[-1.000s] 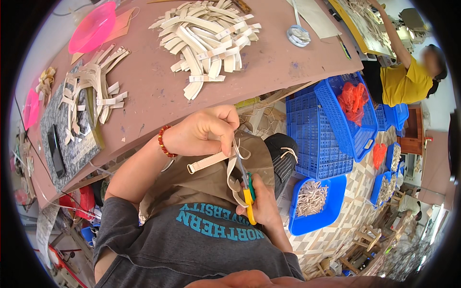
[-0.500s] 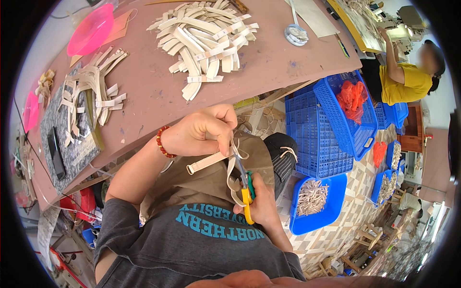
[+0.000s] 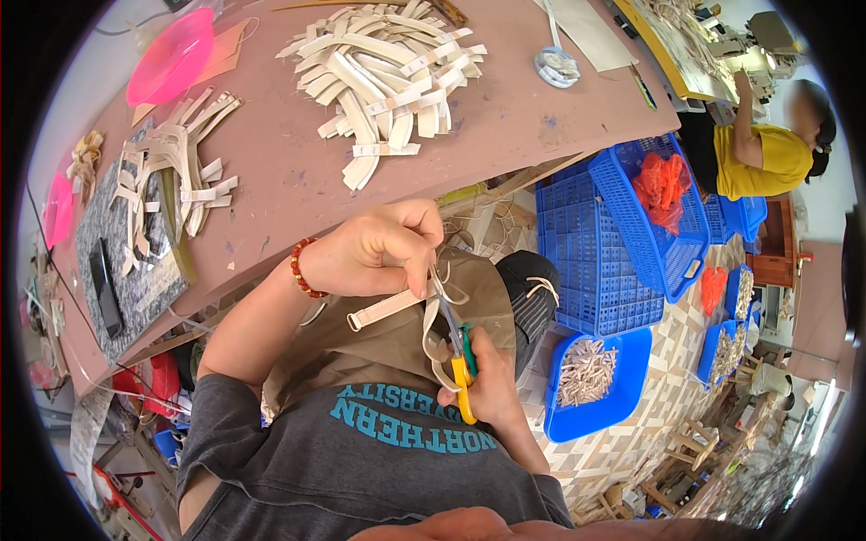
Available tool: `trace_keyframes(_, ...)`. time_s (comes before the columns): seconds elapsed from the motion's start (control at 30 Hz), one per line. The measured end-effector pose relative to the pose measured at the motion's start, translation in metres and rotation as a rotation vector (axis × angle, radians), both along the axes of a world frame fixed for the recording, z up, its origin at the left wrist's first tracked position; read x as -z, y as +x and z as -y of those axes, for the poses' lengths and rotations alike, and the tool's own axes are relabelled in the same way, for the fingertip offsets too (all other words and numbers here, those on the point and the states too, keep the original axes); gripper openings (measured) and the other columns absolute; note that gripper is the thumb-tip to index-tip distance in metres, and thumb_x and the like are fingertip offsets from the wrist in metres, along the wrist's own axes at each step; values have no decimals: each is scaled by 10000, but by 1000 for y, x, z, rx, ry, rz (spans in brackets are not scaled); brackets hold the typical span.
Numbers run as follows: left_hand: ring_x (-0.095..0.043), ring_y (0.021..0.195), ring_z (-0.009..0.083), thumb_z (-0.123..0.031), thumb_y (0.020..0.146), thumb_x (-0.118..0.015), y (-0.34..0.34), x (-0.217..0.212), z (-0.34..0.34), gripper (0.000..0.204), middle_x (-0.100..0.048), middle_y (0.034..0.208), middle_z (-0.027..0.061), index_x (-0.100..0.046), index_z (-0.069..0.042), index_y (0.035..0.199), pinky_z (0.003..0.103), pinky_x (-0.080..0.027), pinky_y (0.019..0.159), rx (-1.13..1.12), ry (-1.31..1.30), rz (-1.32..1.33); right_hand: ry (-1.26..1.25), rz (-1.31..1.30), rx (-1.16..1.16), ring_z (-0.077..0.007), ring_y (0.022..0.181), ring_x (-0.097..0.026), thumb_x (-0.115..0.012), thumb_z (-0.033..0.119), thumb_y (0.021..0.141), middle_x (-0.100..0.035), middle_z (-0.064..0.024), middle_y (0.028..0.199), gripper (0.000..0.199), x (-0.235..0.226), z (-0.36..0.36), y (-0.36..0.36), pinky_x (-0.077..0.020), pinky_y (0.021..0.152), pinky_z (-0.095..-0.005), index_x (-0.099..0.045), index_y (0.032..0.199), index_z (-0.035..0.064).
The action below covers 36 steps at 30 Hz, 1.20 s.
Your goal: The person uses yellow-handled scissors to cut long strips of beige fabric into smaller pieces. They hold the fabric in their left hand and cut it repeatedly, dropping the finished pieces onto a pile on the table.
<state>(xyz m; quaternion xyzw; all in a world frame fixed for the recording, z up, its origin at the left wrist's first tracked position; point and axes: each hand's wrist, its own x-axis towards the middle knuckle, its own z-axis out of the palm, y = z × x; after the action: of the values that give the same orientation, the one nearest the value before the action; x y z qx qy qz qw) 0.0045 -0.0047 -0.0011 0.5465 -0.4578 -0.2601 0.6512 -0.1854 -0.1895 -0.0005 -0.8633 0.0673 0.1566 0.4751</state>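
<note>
Over my lap, my left hand point(image 3: 379, 251), with a red bead bracelet point(image 3: 308, 268) at its wrist, pinches a cream fabric strap point(image 3: 386, 312). One looped end of this strap sticks out to the left, and a thin strip curls down toward the scissors' handles. My right hand point(image 3: 493, 379) is wrapped round a pair of scissors point(image 3: 463, 377) with yellow and green handles. The blades point up at the strap, just below my left fingertips. Whether they touch it, I cannot make out. A large pile of similar straps point(image 3: 379, 77) lies on the table beyond my hands.
On the brown table point(image 3: 514, 117) are a smaller strap bunch point(image 3: 185, 167), a pink bowl point(image 3: 171, 59) and a black phone point(image 3: 105, 288). Blue crates point(image 3: 595, 257) and a blue tub point(image 3: 618, 397) of small pieces stand at right. A person in yellow point(image 3: 767, 162) sits beyond.
My left hand and the strap have shifted slightly down. The scissors have tilted a little, still near the strap. The person in yellow has moved an arm.
</note>
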Motion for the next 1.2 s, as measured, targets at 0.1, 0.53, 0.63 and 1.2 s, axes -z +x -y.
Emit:
trace_keyframes(0.1,-537,756,137,-61,740,-732,-2,0,0,98,-439,844,40,-660,-88,680,255,-498,690,0,-12,-28,34,10,4,-328,672,-594,-881,351,466,-542,-81,676,717,0,0,0,-452,612,-404,-464,968,54)
trace_keyframes(0.53,-545,765,143,-23,709,-741,-3,-3,0,107,-458,850,38,-670,-96,677,245,-454,647,30,41,8,-86,11,-34,-322,669,-605,-862,411,492,-543,-79,662,703,-4,1,2,-460,601,-405,-466,957,63)
trace_keyframes(0.63,-499,726,119,64,696,-698,-4,-9,2,157,-451,822,25,-623,-70,667,234,-418,636,19,28,37,-66,-44,-26,-328,662,-606,-860,409,499,-549,-84,655,676,-9,2,3,-463,596,-406,-477,937,65)
trace_keyframes(1.2,-532,848,75,39,761,-678,-21,-14,8,335,-513,904,4,-475,-64,1006,230,-457,730,-169,73,-510,451,-28,119,-172,571,-509,-810,322,659,-507,-59,639,434,22,9,-12,-406,558,-274,-522,812,35)
